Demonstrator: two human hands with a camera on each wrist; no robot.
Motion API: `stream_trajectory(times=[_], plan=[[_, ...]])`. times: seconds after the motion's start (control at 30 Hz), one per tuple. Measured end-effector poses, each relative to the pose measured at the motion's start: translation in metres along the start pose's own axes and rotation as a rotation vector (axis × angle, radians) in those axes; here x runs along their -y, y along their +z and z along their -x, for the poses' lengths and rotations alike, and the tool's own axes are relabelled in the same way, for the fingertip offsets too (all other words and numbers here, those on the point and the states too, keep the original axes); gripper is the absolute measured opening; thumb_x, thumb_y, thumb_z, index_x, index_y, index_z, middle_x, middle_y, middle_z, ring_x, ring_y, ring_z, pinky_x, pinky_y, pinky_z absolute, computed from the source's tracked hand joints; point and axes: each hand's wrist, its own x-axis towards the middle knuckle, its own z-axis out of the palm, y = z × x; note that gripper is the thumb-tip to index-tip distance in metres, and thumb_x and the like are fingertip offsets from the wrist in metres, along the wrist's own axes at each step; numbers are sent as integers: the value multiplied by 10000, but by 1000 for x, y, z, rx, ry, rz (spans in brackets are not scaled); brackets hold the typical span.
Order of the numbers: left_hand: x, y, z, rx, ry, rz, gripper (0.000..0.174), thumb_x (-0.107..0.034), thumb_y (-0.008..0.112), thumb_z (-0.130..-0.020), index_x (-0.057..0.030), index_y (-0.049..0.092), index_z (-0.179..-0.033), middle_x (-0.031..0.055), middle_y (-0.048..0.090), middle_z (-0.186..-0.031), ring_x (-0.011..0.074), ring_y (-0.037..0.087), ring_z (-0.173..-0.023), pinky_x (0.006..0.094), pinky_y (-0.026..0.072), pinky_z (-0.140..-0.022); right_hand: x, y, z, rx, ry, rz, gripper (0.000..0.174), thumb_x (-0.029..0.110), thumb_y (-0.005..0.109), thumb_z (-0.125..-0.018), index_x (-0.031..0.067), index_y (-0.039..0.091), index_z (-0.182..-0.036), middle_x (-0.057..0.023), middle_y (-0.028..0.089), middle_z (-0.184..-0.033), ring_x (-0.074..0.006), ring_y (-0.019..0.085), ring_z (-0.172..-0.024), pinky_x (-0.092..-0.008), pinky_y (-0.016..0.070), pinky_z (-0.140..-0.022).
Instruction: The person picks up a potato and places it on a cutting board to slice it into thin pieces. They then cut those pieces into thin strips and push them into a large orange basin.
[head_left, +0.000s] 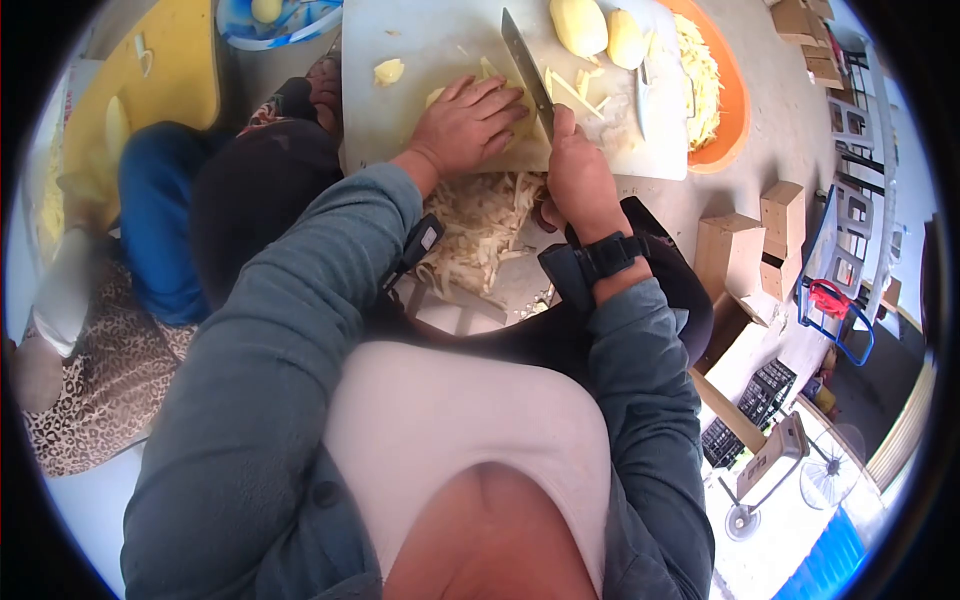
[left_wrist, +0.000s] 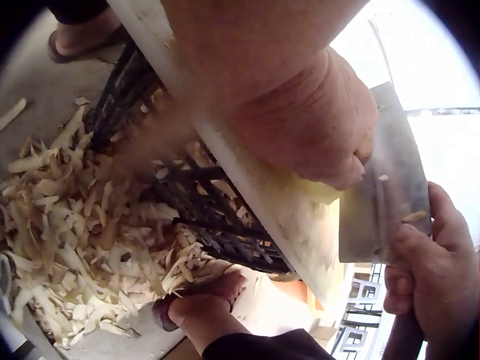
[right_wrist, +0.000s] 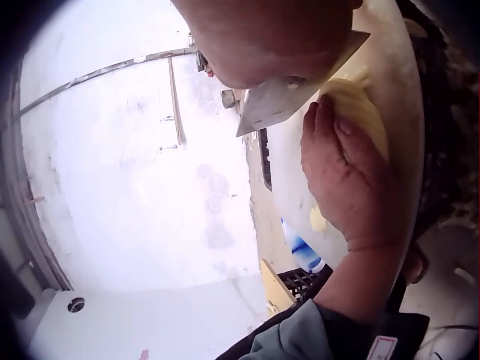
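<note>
On the white cutting board [head_left: 420, 40], the left hand [head_left: 468, 125] lies over sliced potato, seen as pale yellow slices [right_wrist: 360, 109] under its fingers in the right wrist view. The right hand [head_left: 580, 175] grips the handle of a wide-bladed knife [head_left: 527, 68]; its blade stands beside the left fingertips. In the left wrist view the blade [left_wrist: 386, 172] is close to the left hand [left_wrist: 311, 124], with the right hand [left_wrist: 439, 270] at its handle. Cut strips [head_left: 575, 98] lie right of the blade. Two peeled potatoes [head_left: 578, 27] rest at the board's far side.
A second knife [head_left: 642, 100] lies near the board's right edge. Beyond it stands an orange basin [head_left: 735, 110] holding potato strips. Peelings [left_wrist: 90, 225] fill the space below the board, beside a black crate [left_wrist: 225, 217]. Another person's legs [head_left: 165, 220] are at the left.
</note>
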Motion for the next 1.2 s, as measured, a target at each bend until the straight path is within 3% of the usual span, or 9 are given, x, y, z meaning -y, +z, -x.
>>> stream_trajectory(times=[0.33,0.5,0.6,0.8,0.93,1.0,1.13,1.2], plan=[[1,-1,-1,17,-24,19,374,-256,581,-824,-184,586,-1192,9,509,-1297,207,432,-1251,435,339,-1033,0,-4,0,-17,42,-135,350,-52,444,-807,1,356,-1141,-286,556,-967,-461,590,-823,-508,488,-678],[1,2,1,-11,-21,34,372,-248,591,-812,-182,592,-1178,4,515,-1287,203,437,-1245,426,345,-1028,16,-22,2,-167,-30,-105,347,-53,453,-805,7,356,-1132,-278,551,-989,-455,596,-804,-504,492,-663],[0,-1,-1,5,-25,19,369,-250,588,-814,-182,592,-1177,5,514,-1284,205,439,-1240,425,347,-1025,4,3,-6,-14,-15,-10,310,-47,459,-807,15,367,-1097,-270,556,-969,-451,599,-793,-497,495,-659],[0,-4,-3,32,-21,15,364,-254,581,-820,-177,591,-1176,14,507,-1289,211,432,-1243,433,345,-1024,-10,17,-11,-65,-19,-97,266,-52,461,-805,-2,379,-1053,-268,570,-936,-449,598,-803,-499,491,-665],[1,-4,-4,4,-26,25,366,-253,581,-818,-180,591,-1177,17,506,-1290,212,433,-1242,436,346,-1023,0,-2,-10,-11,47,-114,246,-53,461,-805,-13,383,-1034,-283,574,-961,-446,598,-811,-502,489,-670],[0,-3,-2,17,-32,50,374,-248,586,-812,-180,588,-1180,18,505,-1292,211,434,-1241,432,348,-1021,4,-12,-6,-123,10,-164,223,-50,460,-807,-16,389,-1016,-295,576,-978,-446,599,-803,-504,488,-668],[1,2,0,-12,-18,41,378,-242,592,-806,-174,590,-1177,21,505,-1290,212,435,-1237,430,348,-1019,13,-19,-7,-121,31,-145,233,-55,463,-803,-17,384,-1019,-289,580,-954,-447,601,-792,-496,492,-663],[-1,-2,-2,7,-25,43,372,-239,597,-802,-171,597,-1169,21,508,-1287,211,435,-1236,431,346,-1019,0,9,-14,22,18,-16,239,-55,465,-803,-13,378,-1022,-281,586,-935,-445,604,-784,-492,495,-657]])
